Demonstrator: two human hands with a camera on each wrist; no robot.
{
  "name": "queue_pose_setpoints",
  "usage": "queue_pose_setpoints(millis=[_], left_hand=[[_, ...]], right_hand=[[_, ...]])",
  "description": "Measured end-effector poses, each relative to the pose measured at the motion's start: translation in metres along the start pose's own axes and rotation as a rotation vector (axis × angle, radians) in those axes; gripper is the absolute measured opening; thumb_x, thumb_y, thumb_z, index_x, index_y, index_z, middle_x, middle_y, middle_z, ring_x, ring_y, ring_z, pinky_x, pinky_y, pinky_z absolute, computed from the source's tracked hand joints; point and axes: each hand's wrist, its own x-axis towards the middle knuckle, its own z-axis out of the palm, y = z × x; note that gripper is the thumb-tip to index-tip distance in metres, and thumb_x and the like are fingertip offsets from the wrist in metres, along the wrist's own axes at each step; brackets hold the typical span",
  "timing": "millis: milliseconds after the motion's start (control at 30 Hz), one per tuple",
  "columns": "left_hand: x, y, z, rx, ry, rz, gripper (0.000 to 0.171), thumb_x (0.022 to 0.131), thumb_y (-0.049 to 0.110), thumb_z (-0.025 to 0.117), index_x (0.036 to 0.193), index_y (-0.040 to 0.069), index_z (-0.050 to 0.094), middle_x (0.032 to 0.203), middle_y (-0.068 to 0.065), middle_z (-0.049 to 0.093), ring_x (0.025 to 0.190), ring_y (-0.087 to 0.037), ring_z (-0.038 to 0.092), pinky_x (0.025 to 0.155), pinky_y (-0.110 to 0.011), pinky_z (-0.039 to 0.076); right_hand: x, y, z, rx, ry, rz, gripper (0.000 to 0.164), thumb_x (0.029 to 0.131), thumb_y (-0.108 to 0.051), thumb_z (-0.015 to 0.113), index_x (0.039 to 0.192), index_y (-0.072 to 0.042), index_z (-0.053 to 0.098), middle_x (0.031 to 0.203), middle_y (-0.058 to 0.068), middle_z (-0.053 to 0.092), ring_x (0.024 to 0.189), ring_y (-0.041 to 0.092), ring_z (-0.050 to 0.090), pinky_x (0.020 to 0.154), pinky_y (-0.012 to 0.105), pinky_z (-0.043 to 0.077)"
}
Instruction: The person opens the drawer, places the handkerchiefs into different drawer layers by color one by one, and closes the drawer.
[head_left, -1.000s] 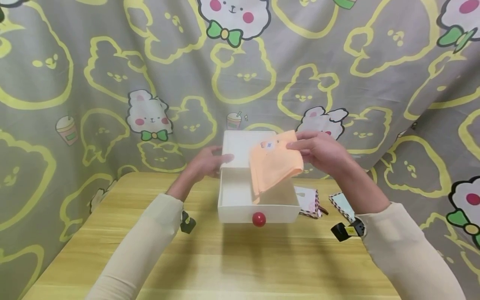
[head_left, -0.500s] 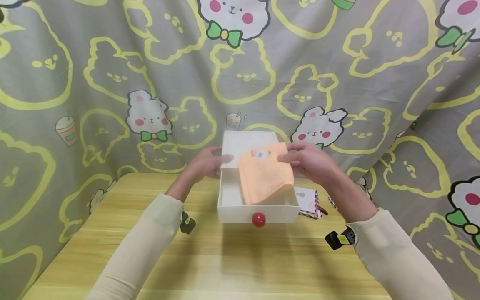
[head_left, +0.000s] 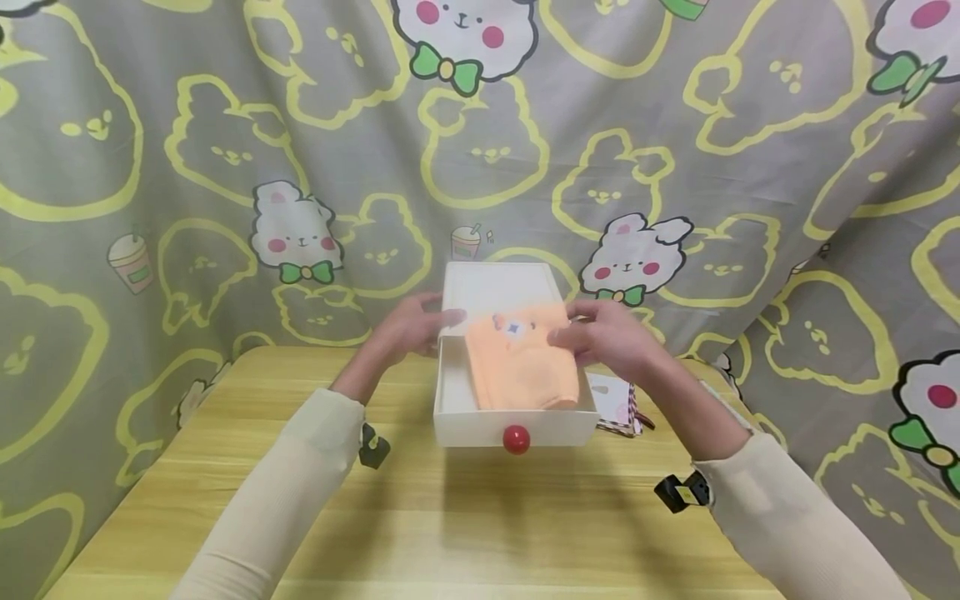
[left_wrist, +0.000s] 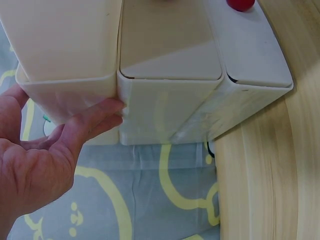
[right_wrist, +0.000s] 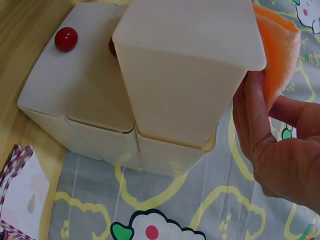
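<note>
Pinching the orange cloth [head_left: 525, 375] at its right edge, the right hand's [head_left: 611, 337] grip sets the thumb on the near face and the fingers behind. The cloth is pale, folded, and fuzzy along its side in the right wrist view; near its upper edge sits a small motif, a white patch with a blue mark and a darker spot to either side. It slants over the pulled-out top drawer [head_left: 468, 427], lower edge just behind the drawer's front. The left hand [head_left: 412, 325] grips the cabinet [head_left: 498, 283] at its left side, thumb on the upper edge, fingers along the wall. A red knob [head_left: 517, 439] marks the drawer front. Rightward, a white cloth [head_left: 611, 400] with checked trim lies on the table [head_left: 450, 533]. Behind hangs a grey curtain [head_left: 375, 142] with yellow outlines
</note>
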Motion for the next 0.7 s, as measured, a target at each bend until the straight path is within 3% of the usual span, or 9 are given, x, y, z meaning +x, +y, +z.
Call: queue_pose_setpoints(millis=[433, 700], left_hand=[[0.002, 0.000, 0.001, 0.000, 0.005, -0.004, 0.086, 0.093, 0.040, 0.073, 0.161, 0.013, 0.028, 0.146, -0.025, 0.053, 0.110, -0.039, 0.069, 0.084, -0.043, 0.065], [0.002, -0.001, 0.000, 0.020, 0.005, 0.000, 0.086, 0.094, 0.042, 0.072, 0.161, 0.013, 0.026, 0.146, -0.025, 0.053, 0.113, -0.039, 0.068, 0.084, -0.042, 0.065]], right_hand=[[0.000, 0.004, 0.012, -0.133, 0.043, 0.021, 0.038, 0.096, -0.019, 0.070, 0.124, 0.005, 0.061, 0.113, 0.022, 0.070, 0.088, 0.022, 0.073, 0.082, 0.038, 0.065], [-0.001, 0.003, 0.015, -0.255, 0.026, 0.006, 0.032, 0.096, -0.015, 0.068, 0.117, 0.008, 0.067, 0.094, 0.017, 0.075, 0.075, 0.018, 0.072, 0.070, 0.031, 0.064]])
